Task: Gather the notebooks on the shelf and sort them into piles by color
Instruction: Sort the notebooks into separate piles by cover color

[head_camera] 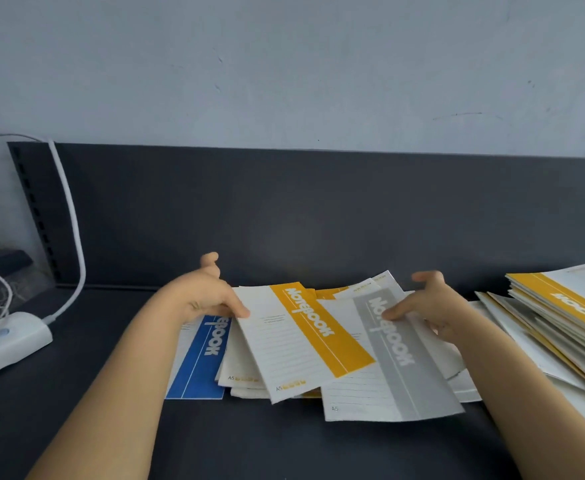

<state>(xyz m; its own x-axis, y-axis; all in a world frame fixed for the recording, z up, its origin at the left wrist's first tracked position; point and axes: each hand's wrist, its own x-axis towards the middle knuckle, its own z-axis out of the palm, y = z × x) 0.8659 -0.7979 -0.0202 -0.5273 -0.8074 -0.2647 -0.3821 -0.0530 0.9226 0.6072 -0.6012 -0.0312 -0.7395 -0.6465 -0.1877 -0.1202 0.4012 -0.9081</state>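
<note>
A loose heap of notebooks lies on the dark shelf [284,445] in front of me. On top, a yellow-banded notebook [305,337] overlaps a grey-banded notebook [395,362]; a blue-banded notebook [199,362] sticks out at the left underneath. My left hand [211,296] pinches the upper left corner of the yellow-banded notebook. Over the top edge of the grey-banded notebook, my right hand [429,306] has its thumb on the cover and fingers behind. More yellow notebooks [353,289] peek from the back of the heap.
A slanted stack of yellow-banded notebooks [561,306] lies at the right edge. A white power strip [10,337] with a white cable [73,230] sits at the left. The shelf's dark back panel [318,209] rises behind the heap.
</note>
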